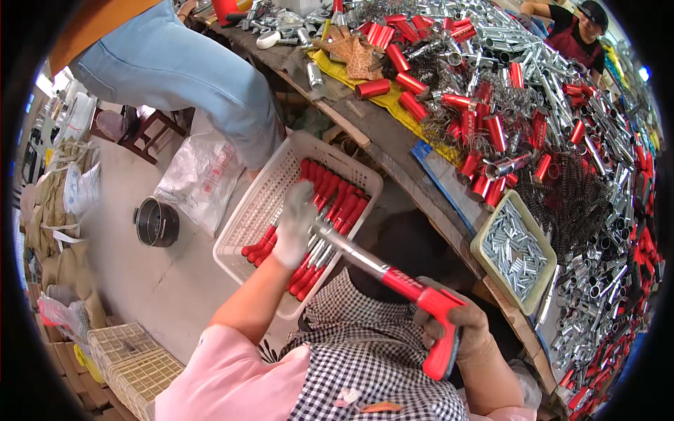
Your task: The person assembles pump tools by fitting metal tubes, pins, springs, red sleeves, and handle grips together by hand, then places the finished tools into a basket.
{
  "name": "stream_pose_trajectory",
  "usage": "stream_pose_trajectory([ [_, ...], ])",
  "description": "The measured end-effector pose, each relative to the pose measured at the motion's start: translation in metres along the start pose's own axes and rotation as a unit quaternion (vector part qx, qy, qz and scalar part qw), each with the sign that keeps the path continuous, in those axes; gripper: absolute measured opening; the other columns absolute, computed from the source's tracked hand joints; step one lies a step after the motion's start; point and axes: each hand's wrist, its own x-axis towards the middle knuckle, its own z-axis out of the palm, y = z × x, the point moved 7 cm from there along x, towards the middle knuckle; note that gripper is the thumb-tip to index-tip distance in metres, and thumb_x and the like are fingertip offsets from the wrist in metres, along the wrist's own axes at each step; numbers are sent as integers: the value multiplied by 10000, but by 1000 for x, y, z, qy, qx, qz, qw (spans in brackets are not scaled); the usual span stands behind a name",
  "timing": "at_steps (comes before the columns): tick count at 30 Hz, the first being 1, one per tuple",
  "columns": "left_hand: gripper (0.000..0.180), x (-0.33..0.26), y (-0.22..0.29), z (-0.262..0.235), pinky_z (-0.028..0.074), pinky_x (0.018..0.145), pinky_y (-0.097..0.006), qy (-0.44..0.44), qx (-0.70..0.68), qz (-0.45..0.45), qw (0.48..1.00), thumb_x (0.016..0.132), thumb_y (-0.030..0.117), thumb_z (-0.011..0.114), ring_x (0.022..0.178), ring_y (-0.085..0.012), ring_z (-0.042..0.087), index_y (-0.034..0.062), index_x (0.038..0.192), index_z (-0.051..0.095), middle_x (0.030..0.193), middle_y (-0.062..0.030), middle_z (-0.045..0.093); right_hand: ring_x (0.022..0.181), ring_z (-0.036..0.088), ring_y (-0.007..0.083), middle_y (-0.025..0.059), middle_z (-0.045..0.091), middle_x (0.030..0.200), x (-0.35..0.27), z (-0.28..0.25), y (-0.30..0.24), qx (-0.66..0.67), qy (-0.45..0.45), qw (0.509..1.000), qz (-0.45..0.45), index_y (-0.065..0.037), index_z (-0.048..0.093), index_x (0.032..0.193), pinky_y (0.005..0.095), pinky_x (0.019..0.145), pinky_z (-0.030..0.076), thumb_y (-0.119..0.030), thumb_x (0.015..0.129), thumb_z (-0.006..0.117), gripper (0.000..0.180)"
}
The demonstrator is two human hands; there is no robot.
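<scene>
My right hand [472, 326], in a worn dark glove, is closed round the red grip of a pistol-handled tool [404, 282] with a long chrome tube. The tool slants up and left in front of my checked apron. At the tube's far end is my left hand [296, 219], in a pale glove, its fingers closed at the tip and somewhat blurred. Beneath that hand stands a white plastic crate [242, 210] holding many similar tools with red handles [344, 207] and chrome shafts. My left hand and forearm hide part of the crate's contents.
To the right, a long workbench [393, 172] bears heaped red sleeves [495, 133], chrome tubes, dark springs [576, 196] and a tray of small metal pins [516, 245]. A person in jeans [189, 70] is beyond the crate. A black bucket [156, 223] and white sack [203, 172] lie left.
</scene>
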Motion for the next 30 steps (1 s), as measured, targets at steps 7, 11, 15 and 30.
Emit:
stream_pose_trajectory([
  [7, 377, -93, -90, 51, 523, 695, -450, -370, 136, -103, 913, 727, 260, 750, 785, -400, 643, 34, 984, 594, 831, -202, 656, 1015, 648, 305, 262, 577, 1242, 120, 15, 38, 182, -70, 980, 46, -10, 392, 1415, 416, 886, 536, -543, 910, 572, 756],
  [11, 365, -171, -216, 67, 516, 733, -483, -239, 97, -331, 908, 823, 313, 695, 849, -415, 647, 15, 1002, 582, 863, -242, 661, 1185, 573, 356, 241, 555, 1296, 111, 4, 38, -39, -51, 998, -1, 17, 338, 1446, 484, 1008, 452, -495, 934, 567, 759],
  [15, 389, -212, -304, 94, 509, 748, -509, -281, 171, -344, 879, 839, 361, 672, 864, -444, 644, 7, 979, 590, 884, -262, 666, 1131, 599, 286, 215, 576, 1266, 61, -30, 33, -151, 45, 984, 86, 62, 390, 1406, 381, 1003, 473, -193, 994, 548, 509],
  [30, 711, -178, -323, 196, 487, 957, -414, -504, 312, -322, 738, 826, 215, 634, 1149, -375, 552, 136, 1468, 339, 1236, -207, 535, 974, 681, 315, 177, 670, 1135, 38, -33, 8, -588, 150, 794, -36, -22, 516, 1304, 376, 860, 543, -340, 922, 614, 507],
])
